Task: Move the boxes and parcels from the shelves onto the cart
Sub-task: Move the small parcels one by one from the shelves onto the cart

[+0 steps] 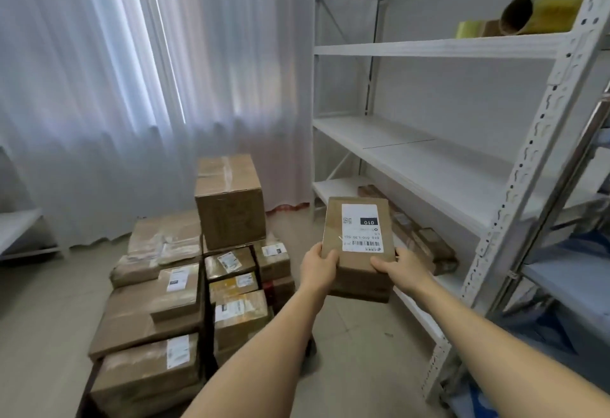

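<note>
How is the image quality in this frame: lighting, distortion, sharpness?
Head view: soft daylight through the curtains, no harsh glare; wide-angle bending bows the shelf upright; overall slightly soft, yet the label on the held box is partly readable; tape rolls on the upper shelf are blurred.

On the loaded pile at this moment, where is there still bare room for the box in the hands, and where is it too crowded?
Both hands, left hand and right hand, hold the labelled box. Free spots: the flat top of the tall box, and the wide taped parcel to its left. The small parcels packed in front of the tall box leave no gap.
</note>
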